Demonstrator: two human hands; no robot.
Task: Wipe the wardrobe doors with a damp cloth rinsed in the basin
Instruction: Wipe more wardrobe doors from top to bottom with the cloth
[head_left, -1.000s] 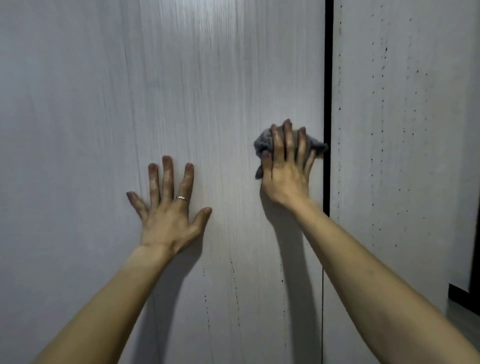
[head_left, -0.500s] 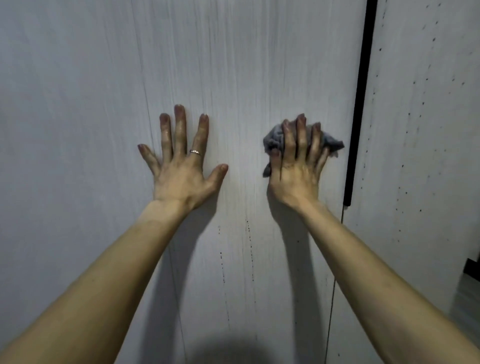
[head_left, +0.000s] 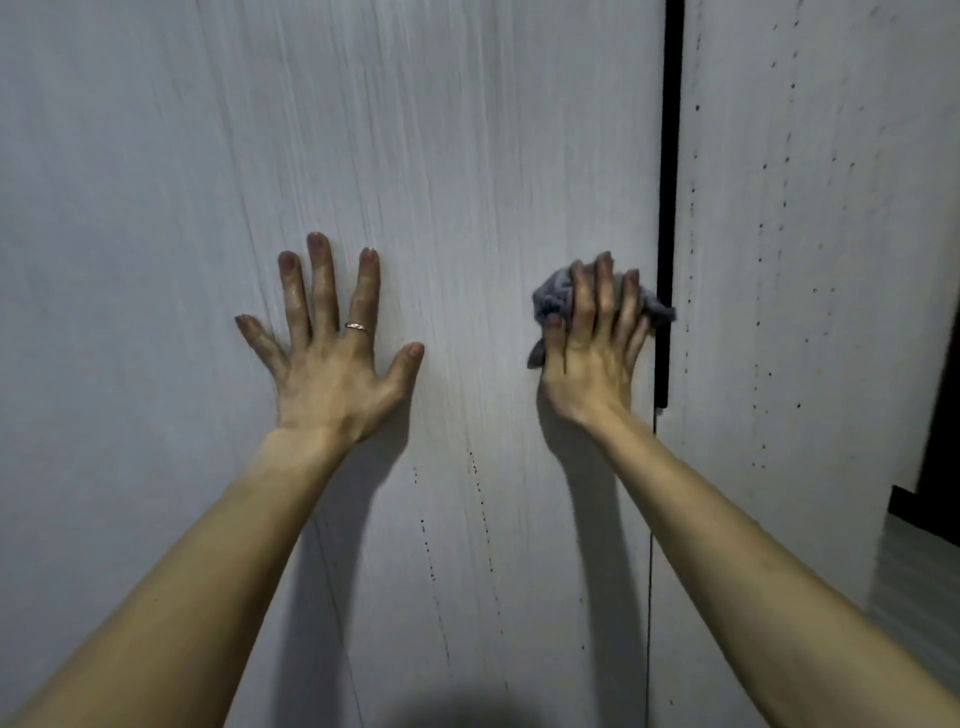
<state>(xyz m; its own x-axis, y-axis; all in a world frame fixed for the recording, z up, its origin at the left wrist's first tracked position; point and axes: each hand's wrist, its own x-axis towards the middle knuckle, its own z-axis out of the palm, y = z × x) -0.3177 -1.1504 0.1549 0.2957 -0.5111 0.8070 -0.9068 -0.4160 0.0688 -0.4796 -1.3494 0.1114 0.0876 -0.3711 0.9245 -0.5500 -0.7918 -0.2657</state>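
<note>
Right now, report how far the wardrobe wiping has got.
Done: the upper left door looks streaked, speck-free. In hand: the right hand presses the cloth near that door's edge; the left hand braces flat. Left: specks below the hands and across the right door.

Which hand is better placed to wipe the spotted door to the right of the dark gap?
Right. The right hand presses the cloth against the door, just beside the dark gap. The left hand lies flat and bare, farther from it.
</note>
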